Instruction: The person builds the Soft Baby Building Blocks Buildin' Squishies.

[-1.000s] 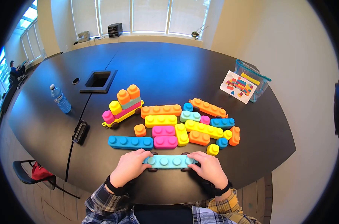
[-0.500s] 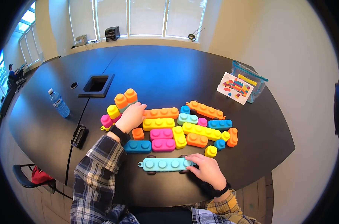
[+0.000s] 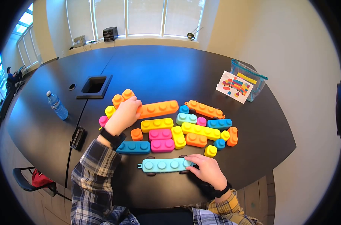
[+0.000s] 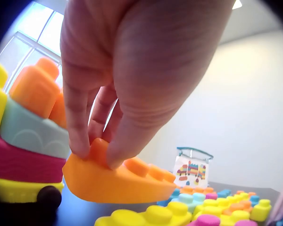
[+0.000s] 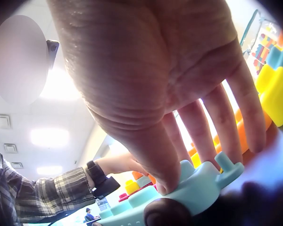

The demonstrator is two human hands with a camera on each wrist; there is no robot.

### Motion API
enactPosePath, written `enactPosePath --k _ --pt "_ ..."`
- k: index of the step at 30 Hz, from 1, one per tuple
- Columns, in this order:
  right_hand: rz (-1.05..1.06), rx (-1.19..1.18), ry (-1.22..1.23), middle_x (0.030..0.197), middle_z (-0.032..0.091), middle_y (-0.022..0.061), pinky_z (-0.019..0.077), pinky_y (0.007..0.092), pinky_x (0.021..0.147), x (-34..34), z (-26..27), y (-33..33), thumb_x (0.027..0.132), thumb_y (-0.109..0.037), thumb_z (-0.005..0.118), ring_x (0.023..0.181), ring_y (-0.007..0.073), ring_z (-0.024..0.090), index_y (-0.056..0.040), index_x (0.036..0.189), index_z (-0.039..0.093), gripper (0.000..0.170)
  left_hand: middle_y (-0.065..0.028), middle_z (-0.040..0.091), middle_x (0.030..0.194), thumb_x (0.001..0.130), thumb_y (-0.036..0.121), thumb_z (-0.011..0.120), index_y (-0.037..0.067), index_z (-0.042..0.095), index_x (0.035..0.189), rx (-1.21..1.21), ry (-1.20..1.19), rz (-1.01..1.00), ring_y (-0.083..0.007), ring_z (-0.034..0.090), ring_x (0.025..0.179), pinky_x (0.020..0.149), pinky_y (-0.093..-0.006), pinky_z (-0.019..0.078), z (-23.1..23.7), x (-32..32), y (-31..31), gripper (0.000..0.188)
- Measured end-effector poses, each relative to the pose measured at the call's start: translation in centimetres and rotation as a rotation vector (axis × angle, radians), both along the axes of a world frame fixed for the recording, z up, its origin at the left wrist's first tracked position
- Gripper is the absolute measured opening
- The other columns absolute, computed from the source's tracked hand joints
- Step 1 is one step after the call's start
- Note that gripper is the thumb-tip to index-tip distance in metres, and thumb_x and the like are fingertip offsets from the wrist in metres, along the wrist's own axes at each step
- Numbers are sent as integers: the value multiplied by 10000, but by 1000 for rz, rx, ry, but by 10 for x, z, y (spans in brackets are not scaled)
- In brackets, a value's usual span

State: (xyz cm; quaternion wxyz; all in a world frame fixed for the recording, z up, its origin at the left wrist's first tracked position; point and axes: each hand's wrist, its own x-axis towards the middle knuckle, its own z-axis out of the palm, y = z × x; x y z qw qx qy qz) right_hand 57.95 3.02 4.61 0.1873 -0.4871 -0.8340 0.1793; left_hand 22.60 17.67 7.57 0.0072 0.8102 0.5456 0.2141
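Observation:
Thumb and fingers of my left hand [image 3: 126,114] [image 4: 146,70] pinch the end stud of a long orange block [image 3: 159,108] [image 4: 118,181], which looks tilted and raised at that end in the left wrist view. Beside it stands a stacked car with orange blocks [image 4: 35,87] on top, partly hidden by the hand in the head view. My right hand [image 3: 209,170] [image 5: 155,80] holds the right end of a light blue wheeled base [image 3: 166,165] [image 5: 193,188] near the table's front edge, thumb on its near side.
Between the hands lie several loose blocks, among them a long blue one [image 3: 134,147], pink ones [image 3: 162,145] and yellow ones [image 3: 157,123]. An orange wheeled base [image 3: 205,109] is behind them. A picture card [image 3: 234,87] leans on a clear bag [image 3: 257,88]; a bottle [image 3: 57,105] stands left.
My left hand left the light blue base, reached up-left and took hold of the long orange block, whose left end has risen. The right hand has stayed on the base.

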Motion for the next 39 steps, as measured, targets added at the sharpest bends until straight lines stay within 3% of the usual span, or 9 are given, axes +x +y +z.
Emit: enactPosePath --k 4,6,8,9,11,15,20,28,39 --pt "24 -2 17 1207 734 63 594 398 832 1 1 3 881 -248 809 1018 311 721 -143 1257 722 399 -126 625 1006 847 5 717 14 685 1111 50 -283 -106 -323 667 867 777 -398 548 27 9 -62 266" --pt "50 11 30 1234 722 89 593 409 840 0 2 4 889 -270 810 1039 319 721 -124 1301 692 453 -124 637 1062 832 -11 750 13 664 1137 133 -254 -206 -293 688 875 786 -364 563 33 15 -94 317" --pt "-82 -49 290 1306 687 172 580 397 919 -3 7 3 887 -306 835 1122 323 718 -63 1401 610 611 -130 638 1082 834 -3 774 17 669 1150 105 -218 -255 -288 698 886 788 -353 574 31 18 -119 333" --pt "-100 -72 299 1362 660 208 571 395 970 -1 7 3 879 -306 863 1172 318 715 -19 1455 547 716 -128 637 1084 838 -1 778 15 670 1154 35 -274 -229 -284 702 885 789 -353 579 30 23 -133 334" --pt "-94 -80 398 1366 666 194 572 401 978 -3 4 5 874 -293 871 1169 305 718 -19 1456 546 721 -120 635 1090 844 6 789 9 674 1157 -151 -370 -176 -260 720 875 790 -346 593 30 27 -155 334" --pt "-126 -64 655 1378 674 160 579 403 988 -9 7 5 865 -216 883 1150 269 726 -23 1457 553 705 -112 636 1094 844 1 780 15 681 1156 -96 -377 -175 -243 731 866 790 -345 598 19 25 -173 328" --pt "-2 -105 523 1315 705 144 589 362 963 1 13 4 866 -123 868 1111 239 735 -37 1429 591 633 -115 641 1091 841 18 783 24 687 1161 -116 -368 -170 -294 710 933 825 -371 586 11 28 -180 334" --pt "49 -84 320 1224 716 165 547 387 987 4 12 4 857 -231 875 1148 343 694 -10 1309 642 555 -124 650 1099 853 34 771 36 702 1167 -154 -376 -178 -335 679 1005 878 -402 569 -8 33 -182 321" --pt "35 -101 245 1200 722 177 565 406 917 4 0 5 955 -295 766 1084 367 700 -34 1327 654 468 -129 671 1102 850 21 745 41 710 1156 -195 -351 -87 -356 676 1019 880 -423 568 -9 39 -185 309"
